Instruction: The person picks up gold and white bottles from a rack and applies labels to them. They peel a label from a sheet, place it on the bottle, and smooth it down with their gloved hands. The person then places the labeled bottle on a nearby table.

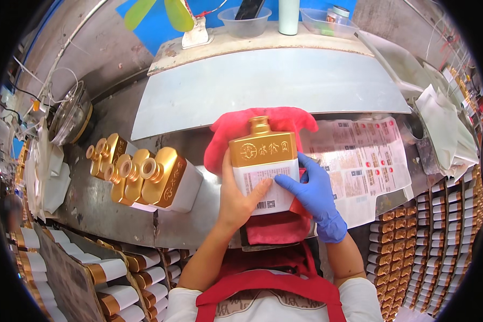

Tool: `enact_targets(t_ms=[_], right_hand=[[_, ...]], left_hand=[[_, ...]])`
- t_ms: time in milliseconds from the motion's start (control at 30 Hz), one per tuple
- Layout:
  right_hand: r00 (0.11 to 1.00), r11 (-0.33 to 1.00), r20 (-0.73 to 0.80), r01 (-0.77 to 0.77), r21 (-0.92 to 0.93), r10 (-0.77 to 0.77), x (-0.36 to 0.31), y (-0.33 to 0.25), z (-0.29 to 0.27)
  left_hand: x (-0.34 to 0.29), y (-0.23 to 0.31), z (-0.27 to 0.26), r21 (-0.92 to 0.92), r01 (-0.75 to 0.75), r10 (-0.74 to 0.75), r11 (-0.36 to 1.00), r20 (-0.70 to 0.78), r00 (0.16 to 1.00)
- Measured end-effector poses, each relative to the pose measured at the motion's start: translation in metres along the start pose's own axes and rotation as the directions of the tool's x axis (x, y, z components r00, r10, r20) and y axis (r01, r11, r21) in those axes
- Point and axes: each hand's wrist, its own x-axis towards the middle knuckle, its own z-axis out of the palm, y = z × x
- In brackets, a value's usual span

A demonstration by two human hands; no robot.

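Note:
Between my two hands is a flat white bottle (264,147) with a gold shoulder and neck, standing neck away from me. A printed label (256,182) lies on its white face. My bare left hand (237,196) grips its left side, thumb on the label's lower part. My right hand (311,190), in a blue glove, holds the right side with its thumb on the label. Beneath the bottle is a red cloth (225,134) spread over a support. To the right lies a sheet of printed labels (359,155).
Several gold-and-white bottles (169,180) stand on the metal table at left. Behind is a pale board (273,83), with a plastic bowl (245,24), a light green tumbler (288,16) and a small fan (196,32) beyond. Racked bottles (394,241) fill both near sides.

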Motion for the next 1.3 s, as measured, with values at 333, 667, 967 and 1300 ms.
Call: enact_targets(t_ms=[333, 667, 967, 1300], right_hand=[[0.999, 0.999, -0.041, -0.007, 0.038, 0.008, 0.004, 0.001, 0.003], [0.993, 0.981, -0.006, 0.116, -0.157, -0.119, 0.005, -0.006, 0.004], [0.999, 1.000, -0.036, 0.003, -0.019, -0.004, 0.006, -0.014, 0.005], [0.997, 0.995, 0.006, 0.081, -0.055, -0.081, 0.000, -0.008, 0.000]], left_hand=[[0.004, 0.005, 0.000, -0.050, 0.119, -0.119, 0.992, 0.002, 0.993], [-0.001, 0.002, -0.011, -0.103, 0.054, -0.045, 0.993, 0.096, 0.994], [0.002, -0.005, -0.006, 0.010, 0.061, -0.061, 0.998, 0.023, 0.998], [0.003, 0.002, -0.011, -0.018, 0.059, -0.056, 0.998, 0.115, 0.992]])
